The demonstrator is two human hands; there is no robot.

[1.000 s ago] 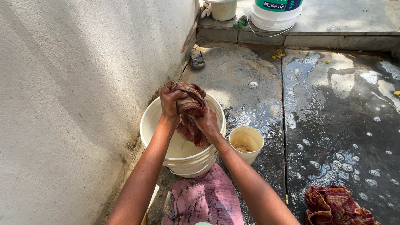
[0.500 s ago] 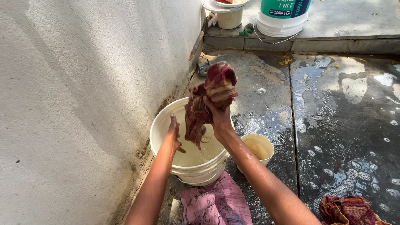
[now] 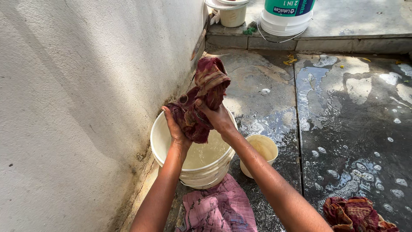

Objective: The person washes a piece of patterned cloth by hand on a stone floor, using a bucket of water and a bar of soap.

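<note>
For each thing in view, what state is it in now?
Maroon cloth: wet, bunched, held above the bucket by left hand and right hand.
White bucket: upright, holds cloudy water.
Small cup: upright, open.
Pink cloth: crumpled on ground.
Floor: wet, soapy.

Wet dark stone floor [image 3: 343,111], streaked with puddles and soap bubbles. Standing on it by the wall: a cream bucket [image 3: 159,141] with cloudy water, a small cream tub [image 3: 269,148] just beside it. Lying in front of the bucket: a pink cloth [image 3: 219,208]. At lower right, a red patterned cloth [image 3: 354,214]. On the raised step [image 3: 356,25] beyond: a green-and-white bucket [image 3: 285,17], a small pale pot [image 3: 231,15], possibly lidded.
</note>
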